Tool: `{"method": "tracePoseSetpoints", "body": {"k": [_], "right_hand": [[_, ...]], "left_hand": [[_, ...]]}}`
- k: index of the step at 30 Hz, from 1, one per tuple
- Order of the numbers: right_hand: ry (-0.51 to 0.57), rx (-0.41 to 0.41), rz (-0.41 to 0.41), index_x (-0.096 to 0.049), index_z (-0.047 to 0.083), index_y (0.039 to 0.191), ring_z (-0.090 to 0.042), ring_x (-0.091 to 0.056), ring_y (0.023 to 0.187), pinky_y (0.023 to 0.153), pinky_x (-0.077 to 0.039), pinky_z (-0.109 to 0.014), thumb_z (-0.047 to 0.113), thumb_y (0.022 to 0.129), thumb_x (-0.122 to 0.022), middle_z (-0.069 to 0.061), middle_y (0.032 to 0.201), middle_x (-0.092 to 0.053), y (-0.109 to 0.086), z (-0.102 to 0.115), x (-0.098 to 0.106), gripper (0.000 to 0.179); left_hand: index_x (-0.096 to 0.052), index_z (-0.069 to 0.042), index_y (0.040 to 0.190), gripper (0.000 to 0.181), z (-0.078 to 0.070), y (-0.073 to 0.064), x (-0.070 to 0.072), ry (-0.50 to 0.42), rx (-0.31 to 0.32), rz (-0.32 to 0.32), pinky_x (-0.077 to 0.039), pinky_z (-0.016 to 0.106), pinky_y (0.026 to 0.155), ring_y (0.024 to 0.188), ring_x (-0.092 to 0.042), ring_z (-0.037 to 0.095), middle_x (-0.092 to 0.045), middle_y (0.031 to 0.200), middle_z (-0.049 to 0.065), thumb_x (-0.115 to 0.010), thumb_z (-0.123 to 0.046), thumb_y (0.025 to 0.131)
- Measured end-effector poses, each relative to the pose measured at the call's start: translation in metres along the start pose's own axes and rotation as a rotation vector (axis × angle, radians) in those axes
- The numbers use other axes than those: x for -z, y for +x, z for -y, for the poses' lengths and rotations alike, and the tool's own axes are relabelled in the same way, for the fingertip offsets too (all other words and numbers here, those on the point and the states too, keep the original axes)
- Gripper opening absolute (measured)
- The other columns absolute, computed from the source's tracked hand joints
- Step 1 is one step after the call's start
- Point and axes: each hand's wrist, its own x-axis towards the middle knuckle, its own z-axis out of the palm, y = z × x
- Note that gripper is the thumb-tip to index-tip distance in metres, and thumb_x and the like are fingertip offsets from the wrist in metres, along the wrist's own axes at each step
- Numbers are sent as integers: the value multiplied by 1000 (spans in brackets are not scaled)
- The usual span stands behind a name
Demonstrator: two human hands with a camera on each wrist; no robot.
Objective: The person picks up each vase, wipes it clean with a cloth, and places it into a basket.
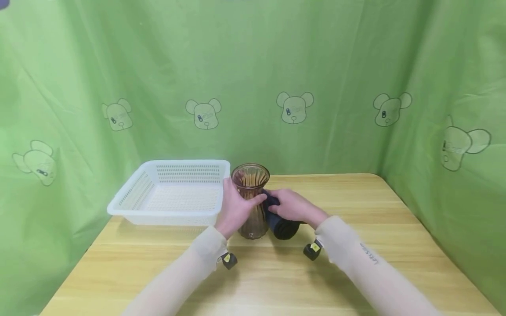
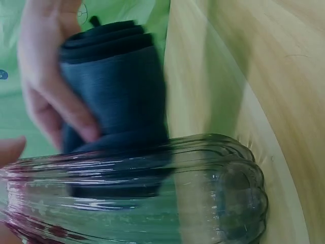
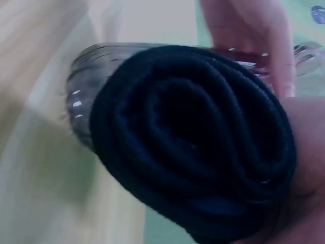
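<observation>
The person's left hand (image 1: 237, 206) grips a glass vase (image 1: 253, 224) below its mouth, the thumb laid across the near side. The vase is clear, ribbed glass tinted amber to pinkish brown, with a smooth round rim, a flared mouth, a narrowed neck and a scalloped, lobed base. It stands upright on the table (image 1: 348, 272), its long axis vertical and its mouth pointing up.

Just right of the vase is a dark navy cloth roll (image 1: 285, 228), clasped between the thumb and fingers of the right hand (image 1: 291, 205). The fabric looks soft and matte, wound into a thick, slightly flattened cylinder. Its long axis runs slantwise, from the far end by the vase to the near end, where the coiled layers face the person and a little to the right. Whether it touches the table cannot be told.

Left of the vase sits a white plastic basket (image 1: 168, 213), rectangular, with slotted walls, a meshed floor and a smooth, rounded rim. The table has pale, streaked wood grain, and creased green curtains (image 1: 245, 52) printed with outlined animal heads surround it.
</observation>
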Motion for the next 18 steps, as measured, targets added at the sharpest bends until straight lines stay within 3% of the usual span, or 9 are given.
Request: {"method": "tracePoseSetpoints", "body": {"k": [4, 9, 11, 14, 18], "right_hand": [[-19, -35, 75, -47, 4, 149, -19, -64, 93, 92, -56, -43, 15, 94, -66, -21, 131, -65, 3, -10, -14, 59], [-9, -26, 114, -54, 5, 144, -16, -63, 84, 83, -57, -37, 13, 93, -67, -14, 115, -71, 4, -16, -19, 54], [0, -24, 106, -55, 7, 144, -16, -63, 80, 76, -56, -34, 13, 93, -67, -12, 110, -72, 2, -15, -16, 53], [-1, -22, 64, -54, 9, 145, -16, -63, 80, 73, -55, -32, 15, 94, -67, -14, 116, -71, -1, -7, -5, 53], [12, -6, -9, -57, 11, 142, -17, -63, 76, 67, -55, -31, 18, 95, -65, -15, 111, -71, -4, 10, 16, 48]], "left_hand": [[-35, -15, 146, 95, 0, 1, 1, 2, 11, -8, -43, 43, 113, 125, -50, 22, -43, 134, 4, -90, -37, 71], [-37, -12, 146, 94, 1, 2, 3, 18, -24, -22, -43, 45, 113, 126, -51, 23, -47, 136, 7, -89, -30, 70], [-38, -12, 147, 93, 2, 2, 4, 18, -45, -30, -43, 45, 114, 128, -52, 24, -50, 138, 7, -88, -26, 70], [-37, -13, 149, 92, 3, 2, 5, 15, -66, -27, -43, 45, 114, 131, -53, 23, -54, 141, 7, -86, -22, 72], [-31, -16, 153, 94, 3, 1, 6, -22, -54, 11, -45, 46, 112, 132, -54, 24, -55, 143, 7, -82, -17, 74]]}}
